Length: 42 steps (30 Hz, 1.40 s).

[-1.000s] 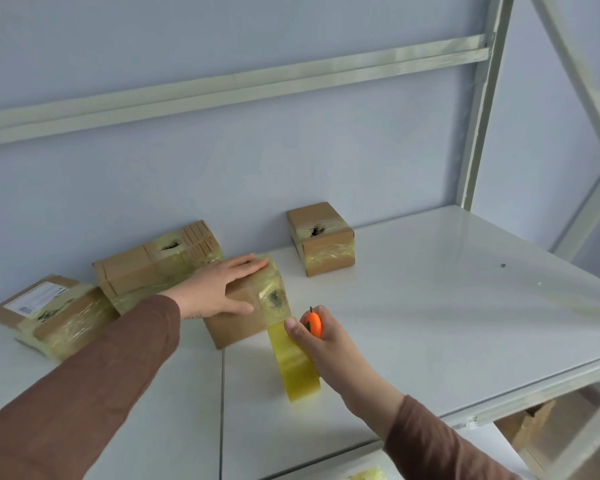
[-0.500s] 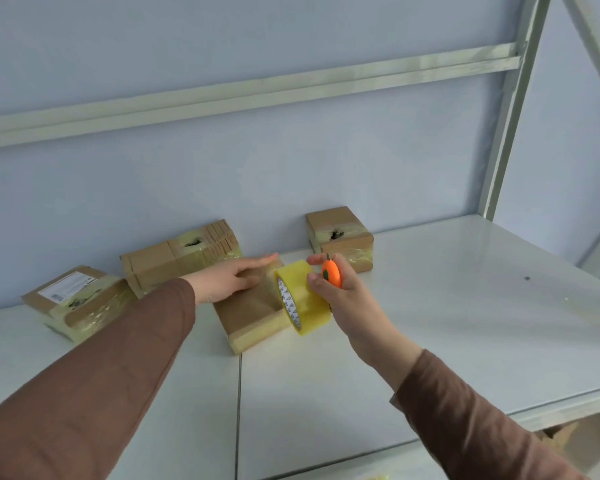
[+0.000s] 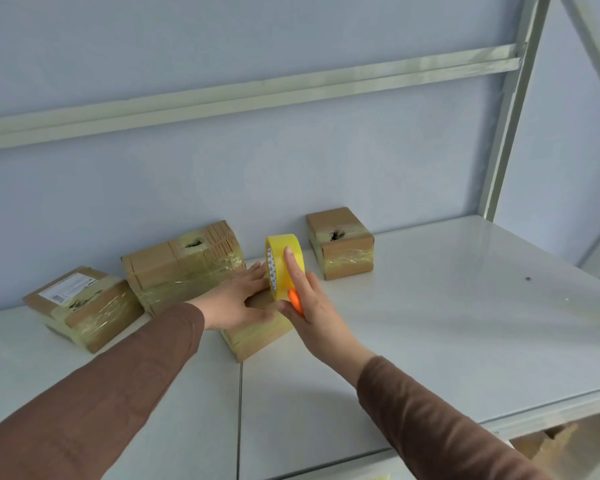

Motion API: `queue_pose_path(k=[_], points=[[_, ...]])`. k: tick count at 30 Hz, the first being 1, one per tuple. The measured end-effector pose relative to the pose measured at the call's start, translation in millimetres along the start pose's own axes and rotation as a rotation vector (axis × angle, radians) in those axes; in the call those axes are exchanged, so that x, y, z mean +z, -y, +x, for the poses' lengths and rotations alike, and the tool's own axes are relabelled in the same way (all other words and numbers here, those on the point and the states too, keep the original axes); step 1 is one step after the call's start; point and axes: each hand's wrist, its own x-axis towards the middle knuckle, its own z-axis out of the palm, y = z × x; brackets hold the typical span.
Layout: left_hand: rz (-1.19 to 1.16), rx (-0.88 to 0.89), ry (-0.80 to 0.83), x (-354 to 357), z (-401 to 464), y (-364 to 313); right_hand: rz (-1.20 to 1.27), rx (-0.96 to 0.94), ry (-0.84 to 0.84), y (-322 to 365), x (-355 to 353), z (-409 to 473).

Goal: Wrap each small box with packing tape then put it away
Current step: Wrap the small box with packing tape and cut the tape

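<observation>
A small cardboard box [image 3: 257, 336] lies on the white shelf [image 3: 430, 323], partly under both hands. My left hand [image 3: 236, 299] presses flat on its top with straight fingers. My right hand [image 3: 309, 303] grips a yellow roll of packing tape [image 3: 279, 263] that stands on edge over the box's far end. An orange cutter [image 3: 295, 301] is tucked in the same hand, below the roll.
Three taped boxes stand along the back wall: a flat labelled box [image 3: 84, 308] at far left, a long box [image 3: 184, 268] beside it, and a cube-like box [image 3: 340, 244] at right. A shelf post [image 3: 510, 109] rises at the right. More cardboard [image 3: 548, 441] shows below the shelf edge.
My right hand has carried the tape roll from the box's near side up and over to its far end. My left hand has stayed pressed on the box top.
</observation>
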Motion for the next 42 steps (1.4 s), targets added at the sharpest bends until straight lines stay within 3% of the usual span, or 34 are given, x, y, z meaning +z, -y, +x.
queue_pose_path(k=[7, 13, 20, 23, 27, 29, 36, 38, 42], points=[[0.107, -0.083, 0.041, 9, -6, -7, -0.026, 0.014, -0.188, 6, -2, -5], [0.096, -0.114, 0.027, 11, -13, -21, -0.136, 0.021, -0.131, 12, -12, -66], [0.054, -0.1, 0.034, 6, -16, -24, -0.304, 0.128, 0.053, 11, -26, -114], [-0.172, -0.075, 0.055, -8, -16, -27, -0.252, 0.089, 0.064, 25, -39, -107], [-0.812, -0.123, 0.218, -32, -15, -27, -0.033, 0.073, -0.034, 30, -60, -87], [-0.864, -0.159, 0.24, -36, -14, -25, 0.09, 0.095, -0.037, 28, -65, -78], [-0.208, 0.014, -0.181, -16, -20, -31, 0.231, 0.134, 0.003, 36, -58, -45], [-0.025, 0.05, -0.188, -13, -22, -29, 0.213, 0.155, 0.016, 40, -57, -37], [0.231, -0.032, -0.014, -13, -23, -29, 0.133, 0.219, 0.03, 48, -57, -26]])
